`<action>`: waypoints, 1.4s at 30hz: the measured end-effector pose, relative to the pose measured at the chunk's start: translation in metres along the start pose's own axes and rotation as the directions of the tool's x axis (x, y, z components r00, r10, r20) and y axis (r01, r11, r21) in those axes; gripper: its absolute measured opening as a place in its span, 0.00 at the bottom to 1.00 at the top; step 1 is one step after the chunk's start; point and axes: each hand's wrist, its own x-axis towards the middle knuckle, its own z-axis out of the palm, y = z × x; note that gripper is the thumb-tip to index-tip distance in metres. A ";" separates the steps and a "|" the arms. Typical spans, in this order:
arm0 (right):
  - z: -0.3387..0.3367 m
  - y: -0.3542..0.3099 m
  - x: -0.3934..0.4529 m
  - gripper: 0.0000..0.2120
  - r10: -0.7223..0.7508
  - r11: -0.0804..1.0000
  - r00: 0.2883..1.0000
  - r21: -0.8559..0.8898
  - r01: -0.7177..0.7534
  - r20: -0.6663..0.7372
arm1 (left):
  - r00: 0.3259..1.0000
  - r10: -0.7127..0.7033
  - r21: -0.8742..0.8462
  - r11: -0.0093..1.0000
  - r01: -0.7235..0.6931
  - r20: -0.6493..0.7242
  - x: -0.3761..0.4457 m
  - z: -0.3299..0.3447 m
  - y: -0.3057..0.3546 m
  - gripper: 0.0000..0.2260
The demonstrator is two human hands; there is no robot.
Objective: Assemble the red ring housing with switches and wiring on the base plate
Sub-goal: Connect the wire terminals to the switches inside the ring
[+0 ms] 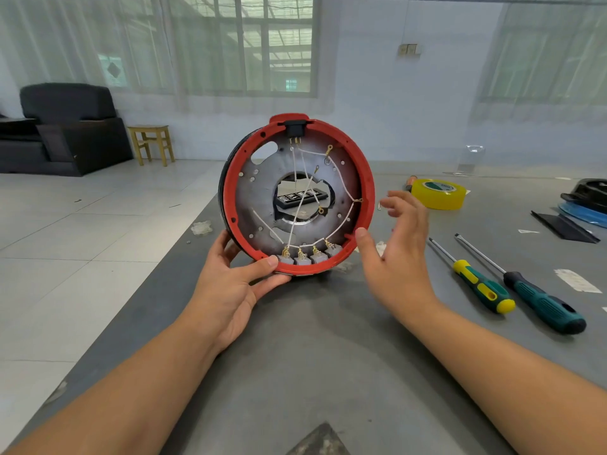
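A left hand [230,290] grips the lower rim of a red ring housing [368,192], held upright on a grey table [312,356]. Four switches [308,256], apparently wired, line its bottom. The right hand [399,254] hovers beside it, fingers relaxed.

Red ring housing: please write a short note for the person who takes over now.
Left hand grips the lower rim of the red ring housing, held upright on the table. Right hand is open beside it, thumb at the rim. Done: four switches sit at the bottom, white wires attached, base plate inside the ring. Left: loose ring terminals to fasten; screwdrivers lie on the right.
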 end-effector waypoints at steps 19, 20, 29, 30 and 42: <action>0.037 -0.019 0.005 0.24 0.443 0.191 0.692 0.694 -0.694 0.569 | 0.988 -0.155 0.055 0.986 0.155 -0.005 0.002 0.012 -0.006 0.40; 0.040 -0.020 0.005 0.25 0.428 0.209 0.697 0.687 -0.696 0.576 | 0.988 -0.155 0.023 0.987 0.156 -0.021 0.003 0.012 -0.006 0.40; 0.039 0.026 0.019 0.12 0.427 0.882 0.830 0.035 -0.469 0.359 | 0.978 -0.140 -0.083 0.988 0.129 -0.156 0.013 0.009 0.000 0.36; 0.040 0.033 0.022 0.11 0.395 0.917 0.845 -0.110 -0.383 0.361 | 0.977 -0.142 -0.083 0.988 0.130 -0.161 0.015 0.008 0.000 0.35; 0.096 0.085 0.074 0.31 0.505 0.752 0.710 -0.654 -0.083 0.491 | 0.979 -0.126 -0.042 0.992 0.121 -0.160 0.035 0.008 0.001 0.43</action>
